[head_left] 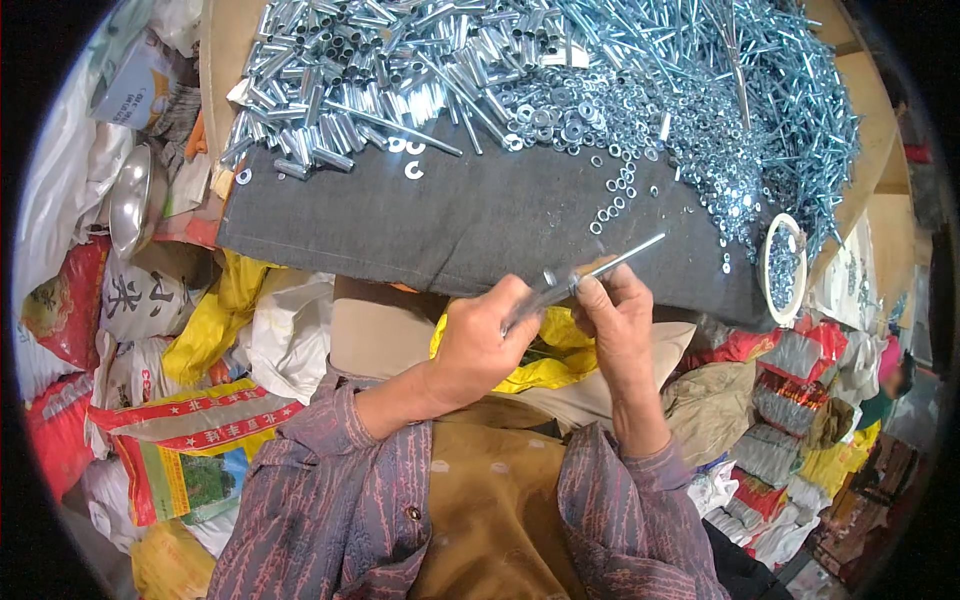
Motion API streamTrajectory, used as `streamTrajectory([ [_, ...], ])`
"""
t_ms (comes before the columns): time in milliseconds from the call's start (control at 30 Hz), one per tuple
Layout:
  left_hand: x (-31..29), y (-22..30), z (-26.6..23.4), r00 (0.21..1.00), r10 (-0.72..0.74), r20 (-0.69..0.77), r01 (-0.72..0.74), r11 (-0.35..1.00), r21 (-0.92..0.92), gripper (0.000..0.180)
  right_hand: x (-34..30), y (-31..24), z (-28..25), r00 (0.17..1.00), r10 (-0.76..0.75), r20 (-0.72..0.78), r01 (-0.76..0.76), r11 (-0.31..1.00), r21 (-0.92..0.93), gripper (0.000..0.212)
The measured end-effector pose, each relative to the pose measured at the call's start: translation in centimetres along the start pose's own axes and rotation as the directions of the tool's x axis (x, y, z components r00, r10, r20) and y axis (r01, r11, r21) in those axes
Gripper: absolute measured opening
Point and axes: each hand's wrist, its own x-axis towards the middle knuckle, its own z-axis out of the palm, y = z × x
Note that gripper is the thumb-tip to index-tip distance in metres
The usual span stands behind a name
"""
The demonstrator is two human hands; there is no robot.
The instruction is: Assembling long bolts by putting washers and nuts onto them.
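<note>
Above my lap, just off the near edge of the dark cloth [340,220], both hands are close together. My left hand [485,335] is closed around shiny metal tubes [540,300], whose ends stick out past the fingers. In a pinch between thumb and fingers, my right hand [618,308] has a thin metal rod [635,250] that points up and to the right. The rod's lower end meets the tubes at my left hand; whether it sits inside one is hidden by the fingers and some blur.
Across the cloth lie heaps of metal tubes [330,110], washers [560,120], small nuts [740,200] and long bolts [800,110]. A round white container [783,270] of small parts stands at the right edge. Left are a steel bowl [135,200] and plastic sacks [195,430]; bagged goods [790,400] pile up right.
</note>
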Motion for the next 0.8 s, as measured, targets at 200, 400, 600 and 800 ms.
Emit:
streamTrajectory([
  [200,1.0,0.2,-3.6,0.91,-0.24,0.339,0.307,0.939,-0.158,0.017,-1.0,-1.2,-0.9,0.993,0.013,0.12,-0.018,0.999,0.039,0.021],
  [400,1.1,-0.3,-4.8,0.696,-0.433,0.573,0.71,0.538,-0.455,0.022,3.1,-6.3,-1.3,0.98,-0.014,0.198,0.1,0.896,-0.433,0.025],
  [600,1.7,-0.2,-3.9,0.696,-0.266,0.667,0.711,0.129,-0.691,0.026,12.1,-4.0,1.1,0.78,-0.616,0.111,0.503,0.511,-0.697,0.024],
  [800,1.5,1.0,-3.8,0.673,-0.195,0.714,0.727,-0.008,-0.687,0.045,12.5,-2.4,1.8,0.661,-0.692,0.289,0.531,0.16,-0.832,0.019],
])
